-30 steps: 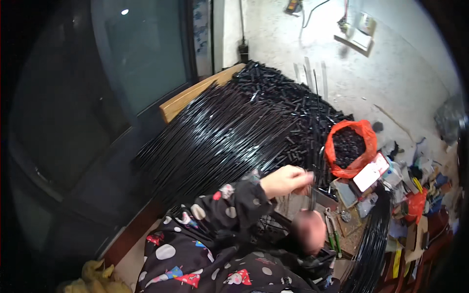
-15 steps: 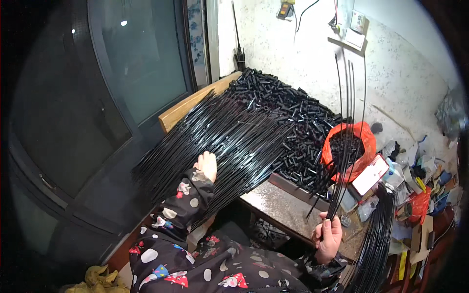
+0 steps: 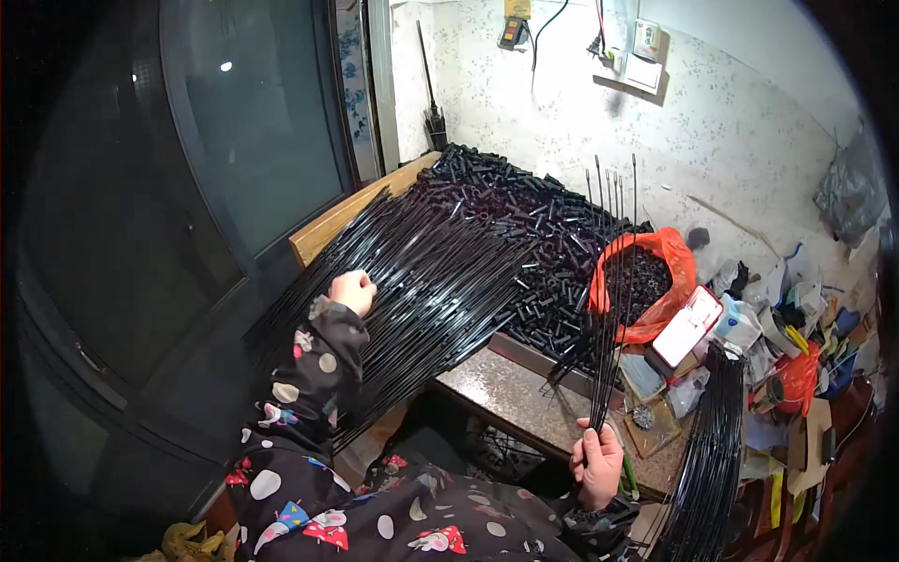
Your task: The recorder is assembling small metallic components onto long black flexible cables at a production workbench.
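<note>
My right hand [image 3: 597,468] is closed around several long, thin black rods [image 3: 602,393]. They stand nearly upright and fan apart at the top, where small narrow loops show at some ends. On the left, my left hand [image 3: 353,292] rests over a wide layer of similar thin black rods [image 3: 431,281] laid side by side on a slant. Its fingers are curled in, and whatever they may grip is hidden beneath them. Behind the layer spreads a large heap of short black tube-like pieces [image 3: 552,225].
A red plastic bag [image 3: 671,248] holds small black parts. Beside it lie a phone with a lit screen [image 3: 686,328] and another black rod bundle [image 3: 707,450]. Clutter crowds the right side. A wooden board [image 3: 323,234] edges the heap, and a speckled tabletop [image 3: 496,386] shows in front.
The whole view has shifted slightly. My left hand has moved leftward over the rod layer and its fingers look more curled. My right hand still grips the upright rods.
</note>
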`<state>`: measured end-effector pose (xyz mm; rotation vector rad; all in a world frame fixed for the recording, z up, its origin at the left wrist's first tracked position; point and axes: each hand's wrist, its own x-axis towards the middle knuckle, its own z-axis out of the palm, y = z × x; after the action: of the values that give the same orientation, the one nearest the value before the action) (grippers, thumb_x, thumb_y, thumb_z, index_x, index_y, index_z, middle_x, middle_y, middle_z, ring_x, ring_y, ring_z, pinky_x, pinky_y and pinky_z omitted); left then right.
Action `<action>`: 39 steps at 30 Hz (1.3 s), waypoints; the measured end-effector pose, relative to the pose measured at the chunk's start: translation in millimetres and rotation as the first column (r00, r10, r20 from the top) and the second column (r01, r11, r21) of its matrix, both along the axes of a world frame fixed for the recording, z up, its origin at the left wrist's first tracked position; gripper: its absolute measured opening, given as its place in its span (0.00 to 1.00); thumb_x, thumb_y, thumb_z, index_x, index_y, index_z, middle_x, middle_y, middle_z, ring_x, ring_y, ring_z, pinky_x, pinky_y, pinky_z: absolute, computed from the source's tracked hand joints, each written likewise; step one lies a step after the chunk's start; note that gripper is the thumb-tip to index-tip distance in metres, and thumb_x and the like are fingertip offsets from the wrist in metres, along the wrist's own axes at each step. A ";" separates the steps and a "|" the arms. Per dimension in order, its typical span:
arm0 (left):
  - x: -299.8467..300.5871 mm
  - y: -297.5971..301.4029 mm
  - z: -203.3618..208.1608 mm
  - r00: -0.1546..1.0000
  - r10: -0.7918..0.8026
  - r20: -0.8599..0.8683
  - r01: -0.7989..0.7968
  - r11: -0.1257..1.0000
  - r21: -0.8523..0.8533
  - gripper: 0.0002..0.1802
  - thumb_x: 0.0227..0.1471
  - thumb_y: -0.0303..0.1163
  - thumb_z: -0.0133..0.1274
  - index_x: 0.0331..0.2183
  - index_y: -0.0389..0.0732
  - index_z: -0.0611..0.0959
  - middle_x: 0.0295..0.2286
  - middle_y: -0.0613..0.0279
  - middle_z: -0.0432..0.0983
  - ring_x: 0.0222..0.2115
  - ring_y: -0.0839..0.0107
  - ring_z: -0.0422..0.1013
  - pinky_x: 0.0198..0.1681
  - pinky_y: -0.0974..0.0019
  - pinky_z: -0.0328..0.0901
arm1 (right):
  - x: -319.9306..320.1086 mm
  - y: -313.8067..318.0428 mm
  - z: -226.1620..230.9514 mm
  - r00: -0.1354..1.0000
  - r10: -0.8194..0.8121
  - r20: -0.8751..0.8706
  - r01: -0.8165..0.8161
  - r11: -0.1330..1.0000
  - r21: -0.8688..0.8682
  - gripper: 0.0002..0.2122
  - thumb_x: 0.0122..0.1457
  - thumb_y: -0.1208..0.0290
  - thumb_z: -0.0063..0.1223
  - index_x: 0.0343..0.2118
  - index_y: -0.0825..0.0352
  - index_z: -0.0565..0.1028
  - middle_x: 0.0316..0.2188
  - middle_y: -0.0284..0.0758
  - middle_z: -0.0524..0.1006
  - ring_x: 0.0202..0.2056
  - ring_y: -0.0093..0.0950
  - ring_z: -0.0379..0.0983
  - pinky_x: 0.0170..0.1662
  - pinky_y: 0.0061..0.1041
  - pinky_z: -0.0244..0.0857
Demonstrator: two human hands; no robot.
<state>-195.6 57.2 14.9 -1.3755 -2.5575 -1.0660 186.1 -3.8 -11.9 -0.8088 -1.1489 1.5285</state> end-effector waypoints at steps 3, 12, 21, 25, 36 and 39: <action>2.0 9.4 12.6 0.913 -0.115 0.392 0.022 0.972 0.235 0.10 0.36 0.34 0.44 0.16 0.36 0.70 0.11 0.58 0.66 0.15 0.68 0.65 0.20 0.69 0.59 | -2.9 -0.9 3.4 1.000 -0.024 0.015 0.024 1.000 0.006 0.08 0.50 0.70 0.36 0.30 0.67 0.64 0.09 0.27 0.61 0.07 0.12 0.50 0.09 0.08 0.43; 133.7 19.1 55.9 0.063 -0.663 0.746 0.220 0.738 0.637 0.09 0.44 0.33 0.37 0.22 0.37 0.67 0.13 0.71 0.57 0.11 0.85 0.52 0.12 0.82 0.48 | -20.1 15.1 10.6 0.995 -0.062 0.074 0.053 0.991 0.119 0.08 0.49 0.73 0.37 0.31 0.69 0.65 0.14 0.29 0.65 0.15 0.14 0.58 0.20 0.09 0.52; 224.9 11.9 39.2 -0.431 -0.473 0.768 0.538 0.548 0.640 0.16 0.41 0.36 0.44 0.31 0.34 0.69 0.26 0.57 0.69 0.28 0.72 0.66 0.33 0.70 0.60 | -13.8 17.7 -40.2 0.858 -0.021 0.513 -0.099 0.974 0.205 0.11 0.48 0.76 0.36 0.36 0.69 0.58 0.16 0.29 0.62 0.15 0.17 0.57 0.18 0.13 0.51; 226.9 10.2 44.1 -0.348 -0.551 0.758 0.594 0.496 0.633 0.11 0.41 0.29 0.44 0.30 0.34 0.70 0.25 0.58 0.69 0.27 0.72 0.67 0.31 0.73 0.61 | -10.0 -5.7 -49.9 0.814 0.180 0.552 -0.228 0.973 0.020 0.11 0.45 0.78 0.40 0.35 0.69 0.61 0.20 0.31 0.65 0.21 0.19 0.61 0.26 0.15 0.55; 217.4 -24.6 -25.7 -0.329 -0.942 -0.069 0.901 -0.335 0.277 0.11 0.32 0.26 0.50 0.26 0.43 0.74 0.23 0.61 0.69 0.26 0.65 0.66 0.31 0.69 0.60 | -7.2 38.7 -39.7 0.715 0.209 -0.667 -0.562 0.739 -0.371 0.22 0.49 0.53 0.26 0.36 0.68 0.58 0.36 0.45 0.63 0.39 0.36 0.60 0.39 0.34 0.56; 208.3 -30.7 -55.1 -0.322 -0.946 0.032 0.946 -0.320 0.050 0.12 0.30 0.26 0.51 0.26 0.44 0.74 0.25 0.63 0.68 0.27 0.67 0.66 0.32 0.67 0.60 | -28.7 59.1 -17.7 0.747 0.204 -0.633 -0.555 0.716 -0.423 0.22 0.48 0.50 0.26 0.33 0.68 0.58 0.35 0.49 0.63 0.36 0.40 0.61 0.37 0.35 0.57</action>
<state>12.7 26.5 -40.2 -3.5852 -0.4694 -0.9134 157.4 55.3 -29.6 -0.4436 -0.3963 2.3679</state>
